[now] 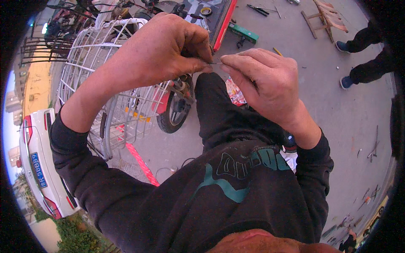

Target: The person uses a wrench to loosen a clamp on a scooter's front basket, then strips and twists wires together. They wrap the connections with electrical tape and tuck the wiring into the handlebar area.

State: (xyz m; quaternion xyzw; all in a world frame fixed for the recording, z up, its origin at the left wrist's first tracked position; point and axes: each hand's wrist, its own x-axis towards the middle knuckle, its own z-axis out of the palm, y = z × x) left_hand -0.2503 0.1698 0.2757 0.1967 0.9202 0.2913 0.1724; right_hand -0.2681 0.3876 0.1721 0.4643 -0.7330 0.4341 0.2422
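Both hands are raised in front of me, close together, fingertips facing each other. A thin, pale strand (216,63), like a wire or thread, spans the small gap between them. My left hand (171,48) pinches one end between thumb and fingers. At the other end, the thumb and forefinger of my right hand (270,78) are pressed together on it. What the strand is made of is too fine to make out. Below the hands is my dark-trousered knee (211,101), with a red and white packet (235,92) partly showing beside it.
Left of me stand a white wire basket (122,30) and a wheel (172,113), with a white car (46,164) beyond. Ahead lie a tape roll (206,11), a green box (244,33) and pliers (258,10). A folding stool (327,19) and another person's legs (369,69) are at right.
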